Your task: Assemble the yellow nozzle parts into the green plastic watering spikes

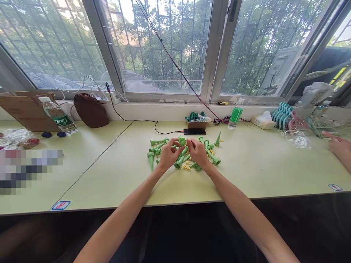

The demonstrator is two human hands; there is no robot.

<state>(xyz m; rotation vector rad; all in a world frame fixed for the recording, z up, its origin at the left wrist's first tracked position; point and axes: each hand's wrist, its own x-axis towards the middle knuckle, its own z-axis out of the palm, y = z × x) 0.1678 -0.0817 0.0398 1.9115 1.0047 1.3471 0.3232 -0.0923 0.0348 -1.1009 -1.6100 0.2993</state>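
Head view: left hand (171, 152) pinches a green piece (181, 141) mouth-up, probably for easy access; right hand (197, 150) bunches its fingertips alongside, can't tell on what.

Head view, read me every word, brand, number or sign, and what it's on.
"8", possibly: red mark on left table sticker.
Right table sticker: mark too small to read.
Left bottle's green label: white characters, too blurred.
Right bottle's green label: too blurred.
Outdoor unit's marking: too small.
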